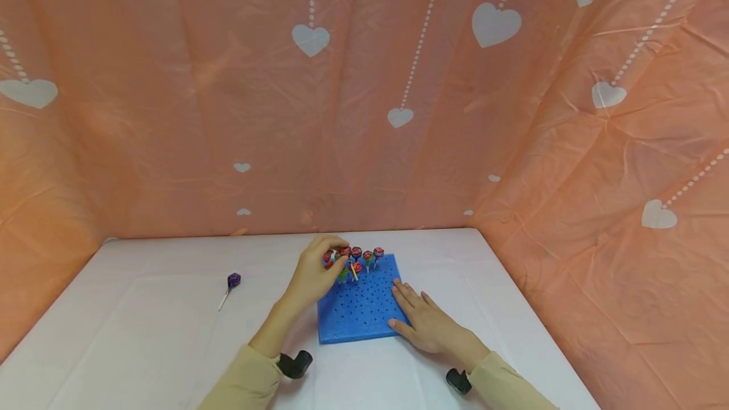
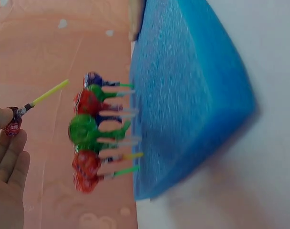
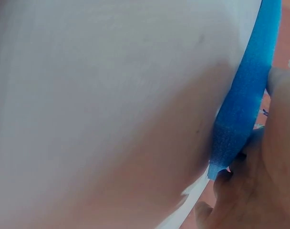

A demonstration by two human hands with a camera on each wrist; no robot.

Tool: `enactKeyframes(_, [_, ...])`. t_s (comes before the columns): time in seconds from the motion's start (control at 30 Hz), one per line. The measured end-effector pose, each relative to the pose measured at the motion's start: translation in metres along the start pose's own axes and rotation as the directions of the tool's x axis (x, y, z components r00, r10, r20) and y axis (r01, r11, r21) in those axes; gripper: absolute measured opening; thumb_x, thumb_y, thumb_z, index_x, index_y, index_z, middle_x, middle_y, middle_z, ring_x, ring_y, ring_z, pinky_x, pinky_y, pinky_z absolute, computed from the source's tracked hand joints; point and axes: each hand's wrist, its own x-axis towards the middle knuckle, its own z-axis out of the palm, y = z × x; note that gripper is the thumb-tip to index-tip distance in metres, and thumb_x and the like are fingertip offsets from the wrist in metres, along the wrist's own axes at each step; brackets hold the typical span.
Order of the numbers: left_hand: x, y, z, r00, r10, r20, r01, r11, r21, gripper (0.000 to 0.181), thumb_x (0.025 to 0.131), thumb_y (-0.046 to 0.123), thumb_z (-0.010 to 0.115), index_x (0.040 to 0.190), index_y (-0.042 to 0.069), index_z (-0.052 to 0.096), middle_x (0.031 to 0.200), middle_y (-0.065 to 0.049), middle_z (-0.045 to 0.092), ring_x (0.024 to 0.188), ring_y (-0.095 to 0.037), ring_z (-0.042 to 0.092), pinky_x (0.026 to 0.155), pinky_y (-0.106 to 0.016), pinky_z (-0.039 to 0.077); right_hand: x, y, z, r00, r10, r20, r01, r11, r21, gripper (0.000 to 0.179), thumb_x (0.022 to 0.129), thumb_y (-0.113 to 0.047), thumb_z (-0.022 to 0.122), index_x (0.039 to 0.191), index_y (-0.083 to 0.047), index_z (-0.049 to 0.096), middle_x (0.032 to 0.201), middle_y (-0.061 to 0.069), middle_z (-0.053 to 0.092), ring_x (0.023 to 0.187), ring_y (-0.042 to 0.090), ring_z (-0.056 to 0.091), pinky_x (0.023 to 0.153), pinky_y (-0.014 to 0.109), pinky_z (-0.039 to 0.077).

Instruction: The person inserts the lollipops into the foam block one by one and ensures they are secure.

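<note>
My left hand (image 1: 316, 271) pinches a lollipop by its red-wrapped head (image 2: 13, 125), above the far left part of a blue foam block (image 1: 364, 309). That lollipop's yellow stick (image 2: 50, 92) points toward the block, apart from it in the left wrist view. Several lollipops in red, green and dark wrappers (image 2: 84, 129) stand upright by their sticks along the block's far side. The block's top is dotted with small holes. My right hand (image 1: 427, 321) rests on the block's right edge with fingers spread, thumb on the top face.
A purple-wrapped lollipop (image 1: 233, 281) with a white stick lies on the white table (image 1: 142, 347), left of the block. Behind and beside the table hangs an orange curtain (image 1: 364, 176) with white hearts.
</note>
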Motion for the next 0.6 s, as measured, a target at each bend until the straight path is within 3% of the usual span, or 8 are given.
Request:
enactKeyframes(0.27, [0.007,0.007,0.019,0.998,-0.006,0.056,0.007,1.000,-0.018,0.025,0.091,-0.006,0.075,0.115,0.000,0.070,0.115,-0.011,0.067,0.110,-0.029,0.067,0.096,-0.050,0.057,0.001,0.001,0.000,1.000,0.002,0.000,-0.002,1.000,-0.007,0.079,0.108,-0.056,0.042,0.164,-0.002,0.024,0.173,0.011,0.016,0.158,0.034,0.019,0.125,0.059,0.020])
enactKeyframes(0.6, [0.005,0.005,0.039,0.983,-0.120,0.140,0.114,0.992,0.052,0.022,0.092,-0.004,0.075,0.112,0.005,0.074,0.119,-0.010,0.064,0.112,-0.029,0.066,0.095,-0.047,0.059,0.001,0.001,0.000,1.000,-0.002,0.002,0.002,1.000,-0.008,0.079,0.108,-0.056,0.042,0.164,-0.002,0.024,0.173,0.011,0.016,0.158,0.034,0.019,0.125,0.059,0.020])
